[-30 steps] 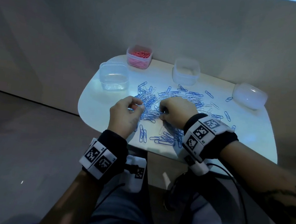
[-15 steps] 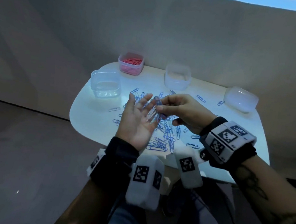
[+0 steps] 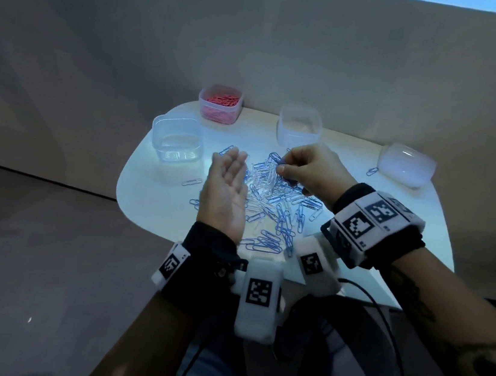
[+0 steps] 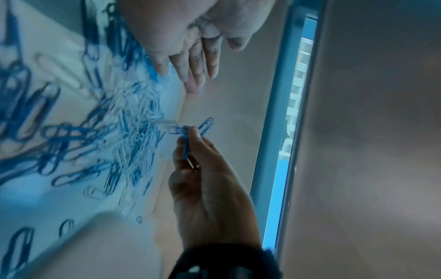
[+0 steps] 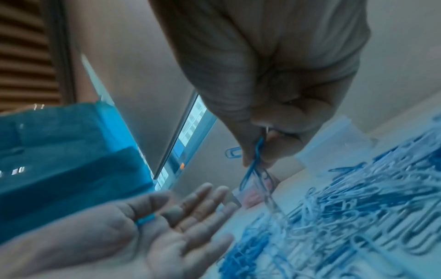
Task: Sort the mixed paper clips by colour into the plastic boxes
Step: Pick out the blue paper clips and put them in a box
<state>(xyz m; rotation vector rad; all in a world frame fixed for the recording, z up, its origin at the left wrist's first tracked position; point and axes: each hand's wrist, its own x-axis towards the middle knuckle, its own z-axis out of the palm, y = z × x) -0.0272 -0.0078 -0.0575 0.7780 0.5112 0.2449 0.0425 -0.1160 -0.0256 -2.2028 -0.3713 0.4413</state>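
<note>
A mixed pile of blue and white paper clips (image 3: 270, 197) lies on the white table (image 3: 156, 204). My right hand (image 3: 280, 164) hovers over the far side of the pile and pinches a few blue clips (image 5: 254, 160) between thumb and fingers; some dangle below it (image 4: 188, 132). My left hand (image 3: 230, 169) is held palm up beside the pile with straight fingers; a small blue clip (image 5: 145, 220) rests at the thumb's base. At the back stand a box of pink clips (image 3: 220, 103), a whitish box (image 3: 299, 126) and an empty clear box (image 3: 177, 139).
A translucent rounded lid or upturned box (image 3: 406, 164) sits at the table's far right with a stray blue clip (image 3: 372, 171) next to it. Another single clip (image 3: 192, 182) lies left of the pile. Wrist camera cables hang near my lap.
Both hands rose from the pile. The right hand held clips over the left palm half a second ago and has since drawn back to the right, still pinching blue clips; the left palm stays open.
</note>
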